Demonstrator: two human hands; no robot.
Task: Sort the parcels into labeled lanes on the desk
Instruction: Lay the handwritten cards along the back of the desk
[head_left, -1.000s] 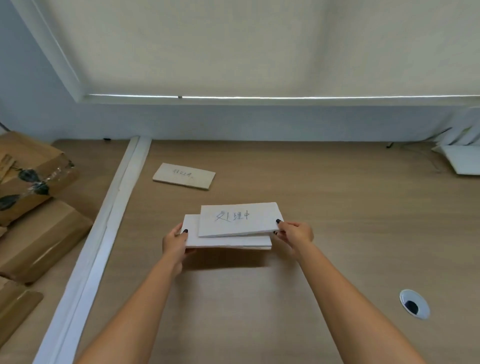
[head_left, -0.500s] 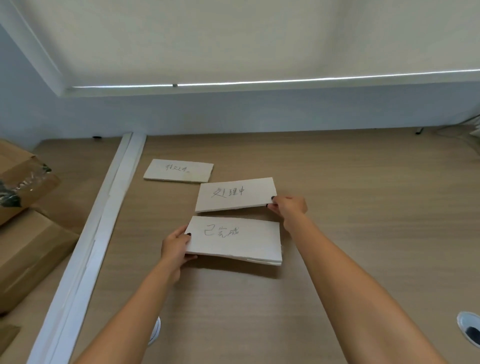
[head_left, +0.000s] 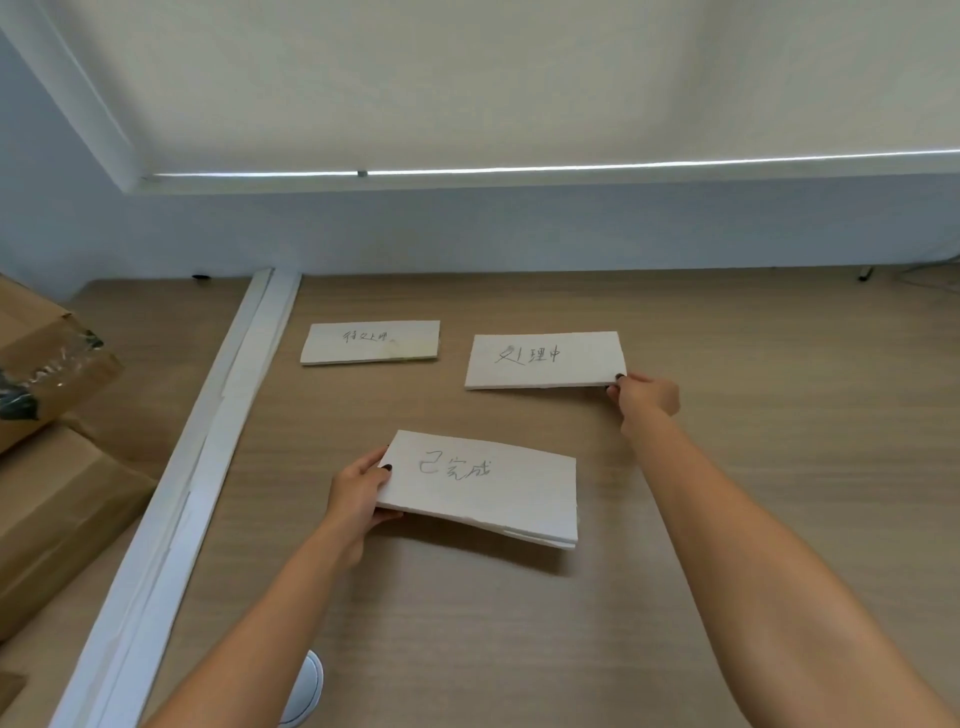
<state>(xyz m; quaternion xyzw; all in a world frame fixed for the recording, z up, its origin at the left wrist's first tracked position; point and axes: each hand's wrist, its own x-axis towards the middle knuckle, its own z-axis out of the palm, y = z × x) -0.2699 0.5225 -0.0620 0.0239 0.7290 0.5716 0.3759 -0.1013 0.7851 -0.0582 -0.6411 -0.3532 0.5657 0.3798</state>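
Where the head view cuts off at its lower edge, both forearms leave the picture, and a white round object (head_left: 306, 686) pokes out from under the left forearm, too hidden to identify. With the white strip (head_left: 208, 452) that runs along the tabletop (head_left: 753, 519) as the landmark: to the left of the strip, brown cardboard parcels (head_left: 57, 499) are stacked, cropped by the picture's left edge. Just right of the strip's far end lies a white card (head_left: 370, 342) flat on the wood, its handwriting too faint to read. Further right of the strip, a second card (head_left: 544, 359) bears handwritten characters; the right hand (head_left: 644, 397) pinches its near right corner, thumb on top, the other fingers hidden beneath. Whether this card rests on the wood or is slightly lifted cannot be told. Nearer the camera and right of the strip's middle, the left hand (head_left: 358, 493) grips the left end of a third card (head_left: 480, 486), thumb on top, fingers underneath. That card is raised and tilted, casting a shadow below; a second edge under its right corner suggests two layers, though this is hard to confirm. Bare wood stretches right of the cards to the picture's edge, and between the three cards there are clear gaps.
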